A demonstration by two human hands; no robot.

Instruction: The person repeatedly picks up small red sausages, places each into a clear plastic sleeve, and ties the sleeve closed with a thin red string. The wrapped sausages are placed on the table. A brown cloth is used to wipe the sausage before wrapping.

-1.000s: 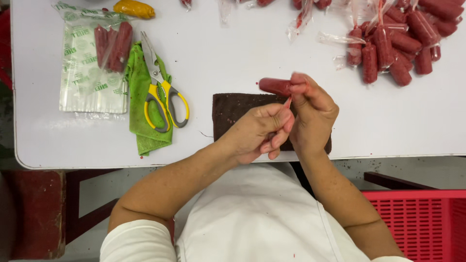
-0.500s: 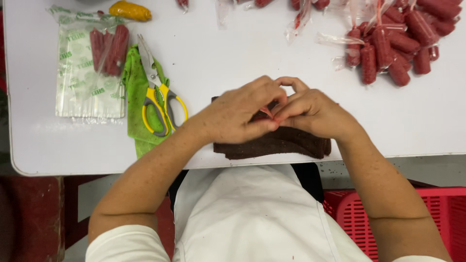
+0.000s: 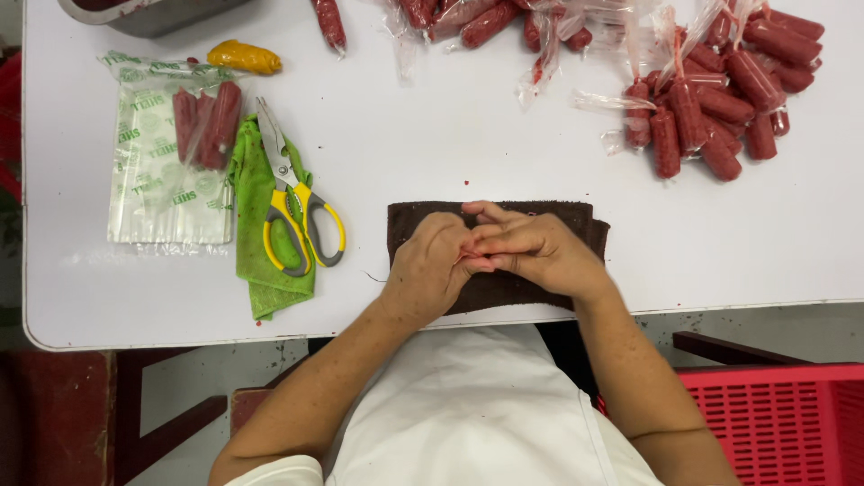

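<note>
White plastic table point(image 3: 450, 162) carries a heap of red sausages in clear wrap point(image 3: 720, 99) far right, a printed clear bag of sausages point(image 3: 171, 171) left, green cloth point(image 3: 265, 243), yellow-handled scissors point(image 3: 292, 207). Dark brown towel point(image 3: 540, 216) at near edge; left hand point(image 3: 432, 265) and right hand point(image 3: 540, 252) curled closed together on it, a sliver of red between the fingertips, too hidden to identify

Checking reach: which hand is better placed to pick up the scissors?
Left. The left hand lies nearer the scissors on the green cloth; the right hand sits farther off, over the brown towel.
</note>
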